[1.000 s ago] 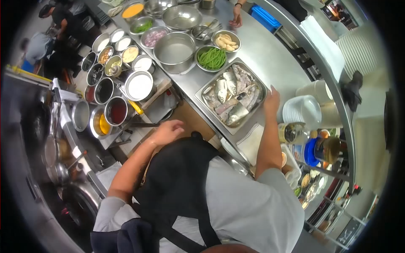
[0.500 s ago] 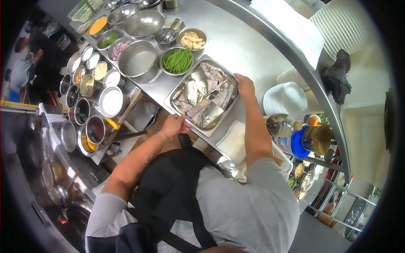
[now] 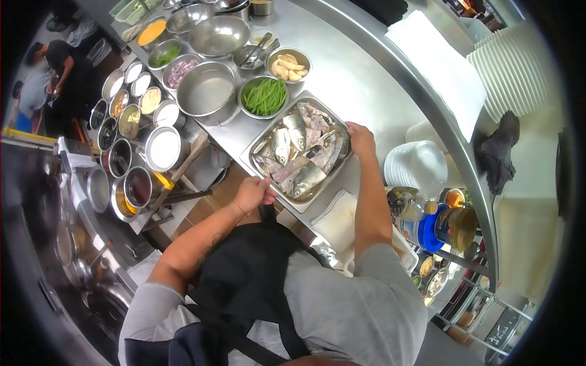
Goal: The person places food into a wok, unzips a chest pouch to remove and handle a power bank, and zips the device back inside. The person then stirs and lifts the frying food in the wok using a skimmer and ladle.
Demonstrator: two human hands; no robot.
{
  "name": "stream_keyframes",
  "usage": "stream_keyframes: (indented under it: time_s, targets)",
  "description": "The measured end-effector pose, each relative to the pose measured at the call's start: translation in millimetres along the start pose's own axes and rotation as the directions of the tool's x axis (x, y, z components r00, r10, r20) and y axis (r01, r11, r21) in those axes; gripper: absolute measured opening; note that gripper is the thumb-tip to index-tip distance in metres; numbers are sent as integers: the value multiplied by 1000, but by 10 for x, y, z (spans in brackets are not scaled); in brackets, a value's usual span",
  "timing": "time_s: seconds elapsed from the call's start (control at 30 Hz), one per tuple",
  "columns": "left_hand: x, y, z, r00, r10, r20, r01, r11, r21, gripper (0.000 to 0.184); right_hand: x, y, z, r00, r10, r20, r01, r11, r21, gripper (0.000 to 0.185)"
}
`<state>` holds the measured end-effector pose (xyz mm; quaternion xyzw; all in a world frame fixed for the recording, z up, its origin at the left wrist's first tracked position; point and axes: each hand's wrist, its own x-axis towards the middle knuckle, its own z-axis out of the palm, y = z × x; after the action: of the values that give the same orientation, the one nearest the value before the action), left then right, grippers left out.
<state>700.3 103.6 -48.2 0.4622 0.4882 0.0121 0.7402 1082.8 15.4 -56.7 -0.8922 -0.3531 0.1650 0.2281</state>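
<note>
A rectangular metal tray [image 3: 330, 182] lies on the steel counter, filled with cut pieces of silvery fish [image 3: 307, 178], heads among them. My left hand [image 3: 253, 194] is closed at the tray's near left edge, its fingers curled against the rim. At the right corner, my right hand [image 3: 361, 140] grips the rim, with the fingers partly hidden on the far side. Just beyond the tray stand a bowl of green beans [image 3: 264, 97] and a bowl of pale yellow pieces [image 3: 289, 66].
A large steel pot [image 3: 207, 91] and more bowls line the counter's left side. Several small pots, one with a white lid or filling [image 3: 163, 148], crowd a lower stand. A folded cloth [image 3: 334, 213] lies near me; stacked white plates [image 3: 416, 168] sit right. Co-workers [image 3: 61, 67] stand far left.
The whole view has shifted slightly, so the counter and tray appear a little lower. Both hands stay at the tray's edges.
</note>
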Motion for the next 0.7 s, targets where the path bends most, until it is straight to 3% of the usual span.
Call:
stream_keyframes:
  time_s: [0.13, 0.2, 0.43, 0.5, 0.57, 0.6, 0.67, 0.7]
  targets:
    - [-95, 204, 73, 1000, 12, 15, -12, 1000, -5, 35, 39, 9, -107, 999, 17, -41, -19, 999, -49, 31]
    - [-36, 216, 148, 998, 27, 64, -25, 999, -42, 35, 93, 241, -130, 984, -137, -116, 135, 991, -21, 28]
    - [353, 162, 509, 988, 21, 151, -30, 998, 56, 35, 330, 853, -243, 998, 8, -55, -14, 995, -98, 27]
    - [463, 159, 693, 977, 53, 206, -65, 996, 54, 35, 438, 1105, -259, 983, -12, -181, -32, 970, -240, 21]
    - [551, 146, 895, 966, 59, 251, -68, 997, 27, 35, 462, 1222, -400, 985, -16, -171, -37, 953, -300, 25]
    - [604, 165, 996, 964, 42, 261, -47, 999, 12, 34, 461, 1118, -432, 987, -23, -159, -26, 954, -300, 25]
    - [654, 182, 1189, 962, 44, 269, -49, 999, 12, 33, 329, 801, -614, 925, -56, -376, -94, 925, -367, 31]
    - [679, 191, 1279, 959, 55, 278, -62, 998, 17, 32, 273, 593, -677, 928, -59, -369, -90, 923, -373, 31]
